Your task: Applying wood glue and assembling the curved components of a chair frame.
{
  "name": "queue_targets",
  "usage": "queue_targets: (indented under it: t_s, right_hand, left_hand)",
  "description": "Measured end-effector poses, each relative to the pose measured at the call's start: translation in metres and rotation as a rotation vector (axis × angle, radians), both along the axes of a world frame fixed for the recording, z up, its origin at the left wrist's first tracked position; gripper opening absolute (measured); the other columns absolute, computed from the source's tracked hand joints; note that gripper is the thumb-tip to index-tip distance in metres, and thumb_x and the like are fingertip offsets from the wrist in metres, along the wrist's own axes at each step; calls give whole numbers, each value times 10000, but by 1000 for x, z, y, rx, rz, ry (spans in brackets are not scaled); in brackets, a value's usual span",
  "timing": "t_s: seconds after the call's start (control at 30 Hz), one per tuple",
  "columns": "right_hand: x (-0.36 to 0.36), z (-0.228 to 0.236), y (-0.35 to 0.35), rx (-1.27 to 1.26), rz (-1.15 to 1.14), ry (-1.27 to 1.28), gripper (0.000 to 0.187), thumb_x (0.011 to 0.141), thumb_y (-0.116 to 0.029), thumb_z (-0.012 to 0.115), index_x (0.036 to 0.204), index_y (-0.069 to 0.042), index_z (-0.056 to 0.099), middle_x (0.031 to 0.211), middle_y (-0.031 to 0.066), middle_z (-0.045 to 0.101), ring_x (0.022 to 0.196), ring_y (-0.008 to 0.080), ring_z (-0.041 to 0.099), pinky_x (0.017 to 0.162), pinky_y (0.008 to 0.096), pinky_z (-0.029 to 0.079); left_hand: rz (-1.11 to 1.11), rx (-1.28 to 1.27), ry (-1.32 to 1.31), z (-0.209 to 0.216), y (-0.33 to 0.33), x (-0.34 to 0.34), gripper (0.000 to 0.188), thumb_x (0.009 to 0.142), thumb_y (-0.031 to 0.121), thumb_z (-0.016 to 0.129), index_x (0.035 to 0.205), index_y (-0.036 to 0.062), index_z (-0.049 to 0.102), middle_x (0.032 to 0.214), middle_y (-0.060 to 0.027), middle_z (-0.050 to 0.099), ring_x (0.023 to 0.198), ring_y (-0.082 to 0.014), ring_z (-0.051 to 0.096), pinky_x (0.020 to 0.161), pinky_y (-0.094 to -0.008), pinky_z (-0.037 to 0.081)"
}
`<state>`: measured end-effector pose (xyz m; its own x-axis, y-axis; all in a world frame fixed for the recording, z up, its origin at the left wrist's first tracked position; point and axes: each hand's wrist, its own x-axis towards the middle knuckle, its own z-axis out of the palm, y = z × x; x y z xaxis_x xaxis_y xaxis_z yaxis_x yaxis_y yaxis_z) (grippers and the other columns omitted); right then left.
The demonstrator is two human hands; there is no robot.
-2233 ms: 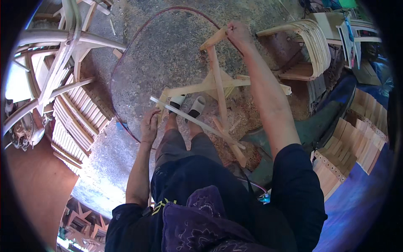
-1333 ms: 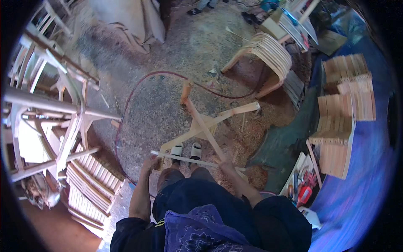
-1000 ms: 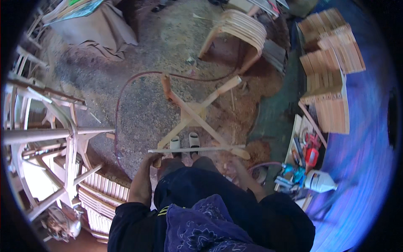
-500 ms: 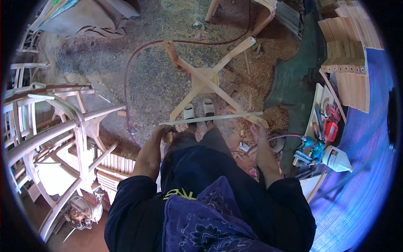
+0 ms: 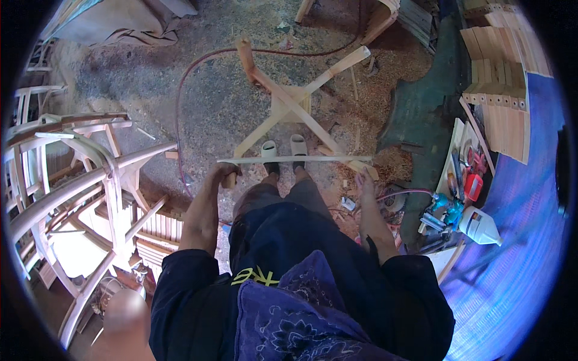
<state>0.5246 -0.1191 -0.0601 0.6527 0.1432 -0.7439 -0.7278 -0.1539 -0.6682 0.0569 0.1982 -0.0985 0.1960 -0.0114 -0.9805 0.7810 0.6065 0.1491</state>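
"Frame (image 5: pixel 292 106): where, and why that strip (image 5: pixel 289 159)?"
"Mid-scene; the strip lies across its two near ends, perhaps to bridge them."
"And the hands?"
"Left hand (image 5: pixel 228 171) curls round the near left end, likely steadying it; right hand (image 5: pixel 365 180) meets the near right end, whether gripping I can't tell."
"Counts?"
"One frame, one strip, two hands, two sandals (image 5: pixel 298 145)."

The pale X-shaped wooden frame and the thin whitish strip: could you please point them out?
Pale X-shaped wooden frame (image 5: pixel 291 105), head view: where its bars cross.
Thin whitish strip (image 5: pixel 295 159), head view: middle of its length.
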Motion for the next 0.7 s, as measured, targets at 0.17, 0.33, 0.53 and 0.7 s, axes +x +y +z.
queue_targets:
  t_s: [0.17, 0.33, 0.53, 0.7]
  right_hand:
    - [-21, 0, 10, -118, 37, 48, 547, 914, -249, 704, 1353, -8, 485, 1296, 147, 510, 1203, 260, 532, 1003, 350, 493]
    - [-9, -10, -45, -75, 280, 172, 666, 836, -231, 782, 1368, -85, 409, 1310, 111, 514, 1207, 254, 523, 909, 440, 526]
    - [3, 107, 9, -252, 379, 13, 656, 849, -323, 762, 1396, -171, 434, 1431, 107, 454, 1250, 268, 479, 883, 478, 507]
    - [40, 99, 49, -381, 457, -93, 713, 835, -440, 760, 1408, -159, 442, 1430, 85, 462, 1235, 260, 487, 929, 457, 457]
  left_hand:
    - [55, 79, -27, 5, 21, -25, 307, 760, 212, 776, 946, 26, 618, 733, -110, 630, 570, -242, 619, 506, -393, 539]
    - [9, 91, -85, -23, 29, -28, 348, 748, 258, 803, 962, 19, 667, 753, -105, 668, 583, -205, 653, 498, -375, 533]
    - [-308, 421, -128, -33, 37, -43, 467, 672, 370, 873, 957, 33, 720, 866, -51, 710, 766, -172, 643, 729, -339, 518]
    - [-329, 585, -47, -31, 19, -60, 492, 660, 434, 856, 945, 53, 730, 840, -36, 697, 731, -177, 613, 688, -356, 501]
